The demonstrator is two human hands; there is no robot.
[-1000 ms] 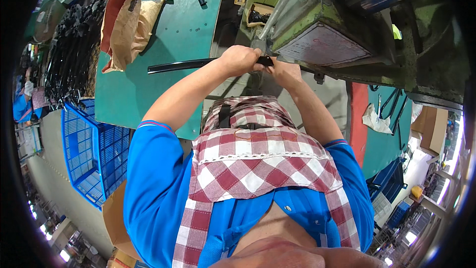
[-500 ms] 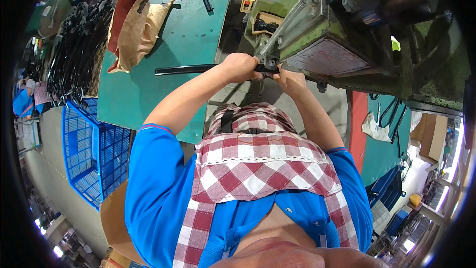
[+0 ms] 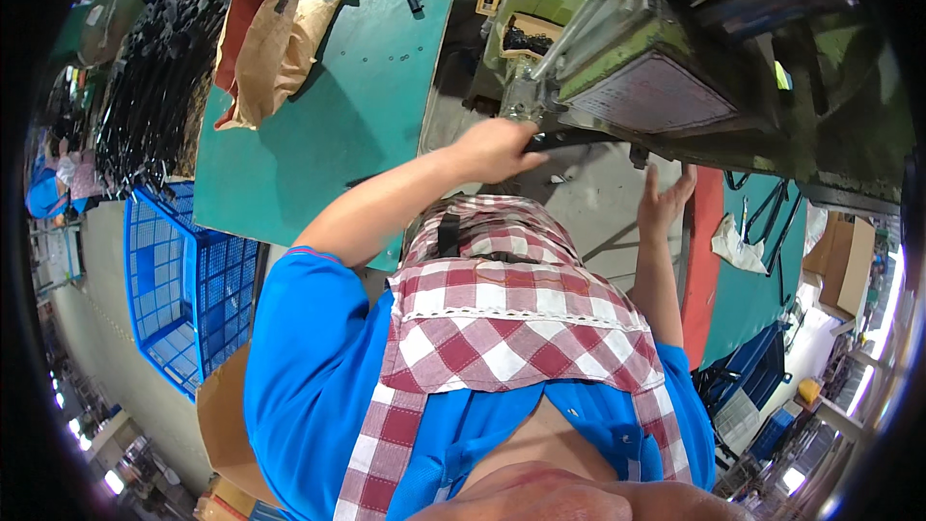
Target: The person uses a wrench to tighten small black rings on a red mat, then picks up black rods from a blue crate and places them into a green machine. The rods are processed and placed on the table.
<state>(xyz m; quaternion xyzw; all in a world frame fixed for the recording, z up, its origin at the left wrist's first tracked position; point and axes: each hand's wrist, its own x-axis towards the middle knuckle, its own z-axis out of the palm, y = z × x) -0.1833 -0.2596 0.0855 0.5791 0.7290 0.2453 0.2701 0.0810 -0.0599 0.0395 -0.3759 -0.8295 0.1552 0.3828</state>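
1. One large green machine (image 3: 675, 96) fills the upper right; the hands no longer meet under its front fitting (image 3: 524, 96), as they did half a second ago.
2. The green table (image 3: 318, 164) lies left of it, bearing a brown paper bag (image 3: 265, 48).
3. The black bar (image 3: 579, 139) has slid rightward and its left end has dipped: it passes beneath the left forearm, with only that end showing over the table, and its right part lies beside the machine's lower edge.
4. The left hand (image 3: 494, 150) is blurred but seems wrapped around the bar, thumb jutting out.
5. The right hand (image 3: 666, 201) has let go and moved right, fingers spread and apparently empty, so the bar now seems to depend on the left hand alone.
6. Small rings (image 3: 392, 59) lie on the table, untouched.
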